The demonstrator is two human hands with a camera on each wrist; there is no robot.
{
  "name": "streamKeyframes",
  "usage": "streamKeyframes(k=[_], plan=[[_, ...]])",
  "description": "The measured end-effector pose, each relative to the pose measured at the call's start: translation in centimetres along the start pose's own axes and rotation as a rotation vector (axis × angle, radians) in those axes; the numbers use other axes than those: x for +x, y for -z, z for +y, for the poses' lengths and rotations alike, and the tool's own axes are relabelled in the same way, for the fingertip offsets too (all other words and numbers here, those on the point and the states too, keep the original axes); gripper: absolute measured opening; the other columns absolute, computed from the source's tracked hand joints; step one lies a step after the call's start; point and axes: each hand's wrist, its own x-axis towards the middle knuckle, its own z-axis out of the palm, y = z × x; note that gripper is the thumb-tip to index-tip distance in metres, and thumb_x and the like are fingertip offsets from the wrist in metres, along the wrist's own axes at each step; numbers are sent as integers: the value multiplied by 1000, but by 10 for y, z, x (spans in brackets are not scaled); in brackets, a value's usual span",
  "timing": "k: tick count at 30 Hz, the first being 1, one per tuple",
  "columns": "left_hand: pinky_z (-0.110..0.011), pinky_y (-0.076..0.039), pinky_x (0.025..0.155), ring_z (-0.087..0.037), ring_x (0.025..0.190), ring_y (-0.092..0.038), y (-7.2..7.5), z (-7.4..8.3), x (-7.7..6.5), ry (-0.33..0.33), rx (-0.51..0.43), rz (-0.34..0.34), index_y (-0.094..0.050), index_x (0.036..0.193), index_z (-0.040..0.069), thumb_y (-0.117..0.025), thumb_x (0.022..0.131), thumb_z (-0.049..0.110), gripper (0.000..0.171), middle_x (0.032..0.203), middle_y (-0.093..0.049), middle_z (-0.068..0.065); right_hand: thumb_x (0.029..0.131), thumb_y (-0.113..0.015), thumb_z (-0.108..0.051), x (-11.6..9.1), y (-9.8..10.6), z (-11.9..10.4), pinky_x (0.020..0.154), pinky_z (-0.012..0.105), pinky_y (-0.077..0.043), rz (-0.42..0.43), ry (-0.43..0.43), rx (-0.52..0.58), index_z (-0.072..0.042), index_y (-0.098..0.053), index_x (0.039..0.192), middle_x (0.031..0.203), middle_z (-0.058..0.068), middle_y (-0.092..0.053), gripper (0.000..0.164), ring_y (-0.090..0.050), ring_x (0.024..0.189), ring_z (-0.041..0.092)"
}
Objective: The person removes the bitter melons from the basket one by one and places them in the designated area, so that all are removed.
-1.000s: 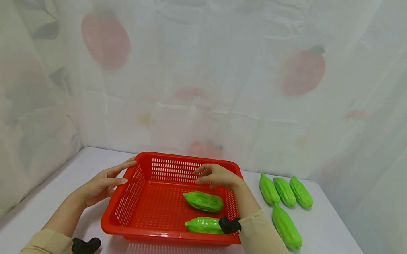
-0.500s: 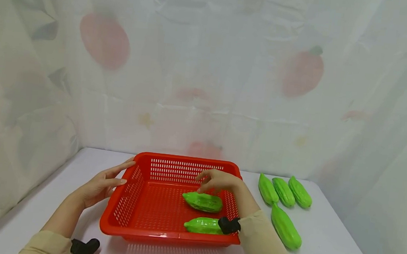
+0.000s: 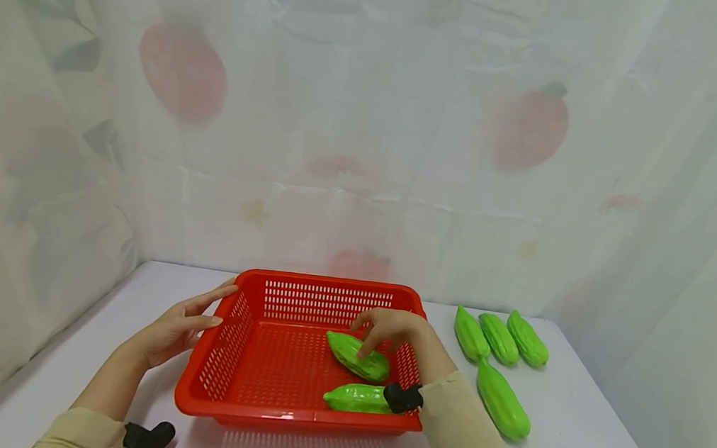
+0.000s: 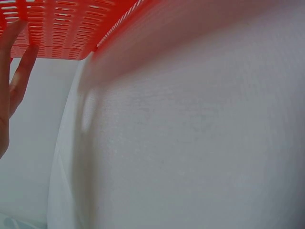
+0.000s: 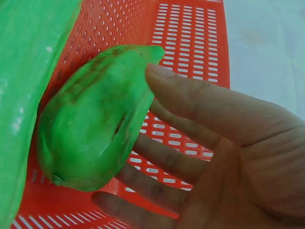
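Note:
A red plastic basket with slotted walls stands on the white table. Inside it, toward the right, lie two green bitter melons; the farther bitter melon is slanted, the nearer bitter melon lies sideways along the front wall. My right hand reaches into the basket and holds the farther one, thumb on its near side and fingers around behind, as the right wrist view shows of this bitter melon. My left hand touches the basket's left side with extended fingers; its fingertips meet the slotted outer wall.
Right of the basket, three bitter melons lie side by side at the back. Another bitter melon lies in front of them. A pale printed curtain hangs behind and along both sides of the table.
My right hand has lowered onto the farther bitter melon and come toward me. That melon has turned, its tip now pointing to the back left. The left hand stays at the basket.

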Motion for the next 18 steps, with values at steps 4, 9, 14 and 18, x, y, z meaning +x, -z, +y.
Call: streamKeyframes(k=[4, 9, 14, 18], plan=[[-34, -60, 89, -4, 120, -61, 1, -1, -1, -9, -17, -17, -18, 158, 15, -41, 103, 7, 60, 168, -8, 17, 79, -79, -12, -2, -2, 0, 89, 49, -59, -9, -42, 1, -16, -61, 128, 130, 11, -62, 53, -59, 112, 23], [-34, -60, 89, -4, 120, -61, 2, -2, -1, -10, -24, -22, -18, 158, 15, -41, 103, 6, 60, 169, -5, 14, 78, -80, -9, -1, -3, 1, 89, 51, -59, -18, -61, -4, -19, -61, 127, 133, 13, -59, 54, -57, 114, 25], [-34, -60, 89, -4, 120, -61, 1, -2, 0, -13, -26, -24, -17, 158, 15, -40, 103, 6, 60, 169, -2, 12, 79, -78, -6, -1, -3, 2, 88, 50, -60, -34, -58, -17, -19, -60, 129, 135, 13, -58, 54, -57, 117, 25], [-34, -60, 89, -4, 120, -62, 1, -1, 0, -15, -26, -23, -18, 158, 15, -41, 103, 6, 60, 169, -5, 15, 81, -76, -4, -2, -3, 2, 87, 50, -60, -39, -54, -20, -17, -59, 131, 136, 14, -57, 54, -57, 118, 26]])
